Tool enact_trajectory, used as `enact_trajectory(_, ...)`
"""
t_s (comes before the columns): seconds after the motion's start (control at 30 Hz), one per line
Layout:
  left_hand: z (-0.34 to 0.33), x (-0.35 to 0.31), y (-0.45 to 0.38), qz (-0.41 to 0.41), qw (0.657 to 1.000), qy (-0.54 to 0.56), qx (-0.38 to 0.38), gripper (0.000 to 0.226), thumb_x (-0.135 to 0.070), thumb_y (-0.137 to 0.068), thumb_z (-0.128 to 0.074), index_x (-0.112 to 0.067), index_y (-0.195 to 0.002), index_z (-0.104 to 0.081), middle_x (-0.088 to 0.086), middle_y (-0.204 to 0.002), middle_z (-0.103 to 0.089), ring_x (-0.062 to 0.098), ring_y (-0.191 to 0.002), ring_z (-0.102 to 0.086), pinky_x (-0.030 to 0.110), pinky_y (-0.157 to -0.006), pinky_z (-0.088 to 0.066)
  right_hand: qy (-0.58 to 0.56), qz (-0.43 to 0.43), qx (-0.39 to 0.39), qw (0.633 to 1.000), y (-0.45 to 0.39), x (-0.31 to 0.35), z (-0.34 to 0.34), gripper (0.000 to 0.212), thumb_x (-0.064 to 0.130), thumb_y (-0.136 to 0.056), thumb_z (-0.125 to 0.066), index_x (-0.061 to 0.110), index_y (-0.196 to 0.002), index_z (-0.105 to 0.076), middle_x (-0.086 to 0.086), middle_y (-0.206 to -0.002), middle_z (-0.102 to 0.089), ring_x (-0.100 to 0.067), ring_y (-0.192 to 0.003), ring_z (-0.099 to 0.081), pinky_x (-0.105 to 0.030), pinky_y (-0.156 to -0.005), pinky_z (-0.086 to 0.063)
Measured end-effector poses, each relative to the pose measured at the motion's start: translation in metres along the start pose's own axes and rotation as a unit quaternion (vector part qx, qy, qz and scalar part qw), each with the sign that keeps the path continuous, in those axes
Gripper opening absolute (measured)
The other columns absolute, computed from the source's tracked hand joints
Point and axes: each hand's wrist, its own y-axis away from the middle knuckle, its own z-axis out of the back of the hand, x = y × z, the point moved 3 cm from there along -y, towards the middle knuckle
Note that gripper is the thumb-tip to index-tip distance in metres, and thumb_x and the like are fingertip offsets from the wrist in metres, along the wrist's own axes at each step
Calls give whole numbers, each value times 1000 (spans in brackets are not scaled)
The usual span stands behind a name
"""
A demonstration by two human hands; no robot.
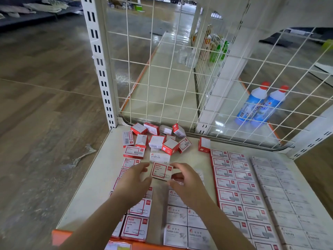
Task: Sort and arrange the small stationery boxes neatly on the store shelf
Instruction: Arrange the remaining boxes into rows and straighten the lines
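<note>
A red-and-white paper clip box (161, 171) is tilted up between my two hands at the middle of the cream shelf (86, 192). My left hand (132, 183) touches its left edge with spread fingers. My right hand (185, 181) pinches its right edge. A white staples box (159, 157) lies just behind it. A jumble of red-and-white boxes (155, 139) lies at the back of the shelf. Neat rows stand on the shelf: red-framed boxes (234, 186) on the right, grey staples boxes (281, 192) at far right, grey paper clip boxes (182, 222) under my right forearm, red-framed boxes (137, 224) under my left.
A white wire grid (162, 69) backs the shelf, with a slotted upright post (100, 65) at the left. Two blue bottles with red caps (259, 105) stand beyond the grid. An orange strip (59, 237) edges the shelf's front. Wood-look floor lies to the left.
</note>
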Motion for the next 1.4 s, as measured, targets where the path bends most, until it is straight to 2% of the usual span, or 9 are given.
enact_trajectory(0.13,15,11,0,45,995,-78,-54,42,-24,-93,-52,-23,-134,-47,-2,-137,-49,20,-113,-56,33,-84,-55,14,-16,6,1000,-5,1,-9,34,16,-86,-59,22,-119,-52,9,-112,-51,-5,-101,-55,-11,-82,-45)
enact_trajectory(0.23,24,19,2,66,986,-139,-63,40,-23,-92,-51,-26,-132,-49,-4,-138,-48,17,-117,-53,31,-91,-50,21,-43,15,999,-10,1,-19,31,17,-86,-59,22,-116,-53,7,-118,-51,-9,-104,-55,-21,-90,-48)
enact_trajectory(0.43,23,34,0,47,980,-194,7,40,-35,-95,-45,-30,-135,-46,-10,-144,-41,11,-130,-40,30,-106,-35,87,-55,65,993,-28,0,-35,30,14,-86,-59,19,-115,-56,3,-122,-54,-14,-109,-55,-29,-94,-47)
enact_trajectory(0.6,20,37,-3,44,982,-179,29,42,-35,-96,-45,-29,-137,-41,-10,-144,-40,10,-129,-42,28,-103,-39,109,-59,95,988,-36,-4,-45,26,14,-86,-59,19,-111,-59,2,-118,-57,-13,-104,-57,-23,-89,-47)
enact_trajectory(0.7,20,38,-4,38,983,-178,26,43,-34,-95,-46,-27,-137,-42,-10,-144,-40,9,-129,-42,26,-103,-38,98,-64,105,988,-38,-5,-47,31,11,-86,-59,19,-116,-57,3,-119,-57,-12,-106,-56,-21,-89,-47)
enact_trajectory(0.87,22,38,-3,17,981,-193,27,43,-38,-93,-49,-33,-135,-44,-13,-143,-40,7,-131,-38,29,-107,-35,101,-76,113,985,-39,-5,-53,44,11,-87,-57,21,-129,-49,3,-127,-54,-13,-114,-52,-31,-99,-45)
enact_trajectory(1.03,24,35,-1,17,981,-190,32,39,-40,-92,-51,-33,-130,-49,-14,-139,-45,6,-125,-43,26,-101,-40,104,-51,108,987,-39,-2,-50,29,6,-88,-54,8,-117,-59,-4,-118,-59,-17,-107,-56,-27,-94,-46)
enact_trajectory(1.27,23,35,-2,25,983,-177,36,37,-37,-91,-53,-31,-127,-51,-13,-135,-48,7,-118,-49,23,-92,-46,116,-55,107,986,-41,-8,-57,39,15,-89,-57,18,-128,-53,0,-125,-52,-15,-114,-52,-30,-100,-43)
enact_trajectory(1.4,21,36,-5,20,980,-193,36,47,-38,-91,-51,-29,-136,-42,-11,-144,-37,9,-126,-42,26,-99,-45,112,-62,106,986,-42,-9,-58,40,14,-89,-56,19,-129,-52,1,-125,-52,-15,-115,-51,-32,-101,-44)
